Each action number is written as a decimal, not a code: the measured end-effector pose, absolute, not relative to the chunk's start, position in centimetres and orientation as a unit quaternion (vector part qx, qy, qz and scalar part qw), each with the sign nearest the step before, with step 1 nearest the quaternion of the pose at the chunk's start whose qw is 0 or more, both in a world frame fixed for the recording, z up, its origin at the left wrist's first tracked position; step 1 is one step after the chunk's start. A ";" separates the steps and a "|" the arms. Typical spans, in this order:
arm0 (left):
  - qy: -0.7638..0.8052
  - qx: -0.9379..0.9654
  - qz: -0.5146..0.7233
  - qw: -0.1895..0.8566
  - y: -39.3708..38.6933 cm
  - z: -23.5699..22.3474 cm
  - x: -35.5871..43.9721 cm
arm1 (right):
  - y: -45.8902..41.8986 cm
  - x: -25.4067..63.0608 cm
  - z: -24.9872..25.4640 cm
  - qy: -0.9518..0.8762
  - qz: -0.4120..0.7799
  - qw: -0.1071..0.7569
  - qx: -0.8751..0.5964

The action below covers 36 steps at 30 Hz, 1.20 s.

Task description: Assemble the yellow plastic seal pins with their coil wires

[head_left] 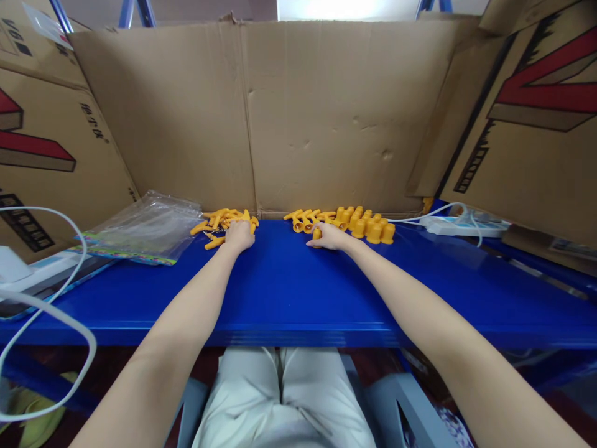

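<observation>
My left hand (240,235) reaches into a loose pile of yellow-orange plastic handles (219,218) at the back of the blue table. Its fingers are curled round one of these handles (252,228), mostly hidden by the hand. Further right, my right hand (330,237) is closed on a small yellow-orange plastic piece (317,234), held just above the tabletop. Behind that hand lies a row of yellow-orange pieces with handles and round open ends (297,226). Beside it, to the right, several yellow-orange plastic cups (374,233) stand upside down in rows.
A cardboard wall (336,118) closes off the back of the blue table (289,292). Clear plastic bags (144,227) lie at the left, near a white cable (88,336). At the right rests a white power strip (466,226) with its cord.
</observation>
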<state>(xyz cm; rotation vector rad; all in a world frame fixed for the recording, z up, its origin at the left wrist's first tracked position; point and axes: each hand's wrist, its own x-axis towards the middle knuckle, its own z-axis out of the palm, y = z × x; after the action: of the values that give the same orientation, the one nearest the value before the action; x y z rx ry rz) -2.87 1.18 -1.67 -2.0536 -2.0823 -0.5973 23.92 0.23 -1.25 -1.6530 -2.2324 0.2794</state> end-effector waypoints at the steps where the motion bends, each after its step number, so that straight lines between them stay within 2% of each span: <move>1: -0.698 -0.681 -0.207 0.083 1.2 -1.6 -2.9 | 0.3 23.9 -1.3 -0.788 0.094 0.173 -0.583; 12: -0.561 -0.698 -0.407 0.180 0.0 0.1 -1.4 | 0.4 24.0 -1.3 -0.790 0.085 0.173 -0.582; 20: -0.448 -0.799 -0.387 0.104 0.8 -0.9 -0.7 | 0.9 24.2 -1.5 -0.798 0.084 0.163 -0.575; 29: -0.484 -0.782 -0.382 0.089 -0.2 -0.3 -0.4 | -0.1 23.8 -1.0 -0.794 0.097 0.177 -0.573; 36: -0.494 -0.775 -0.380 0.100 0.3 -0.5 -0.4 | -0.8 23.2 -0.1 -0.801 0.112 0.137 -0.572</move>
<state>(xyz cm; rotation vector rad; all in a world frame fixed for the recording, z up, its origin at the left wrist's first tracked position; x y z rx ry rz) -0.42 0.28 -0.52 -2.2913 -1.4610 -1.1228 23.23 -0.81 -0.09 -1.6555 -2.3173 0.3227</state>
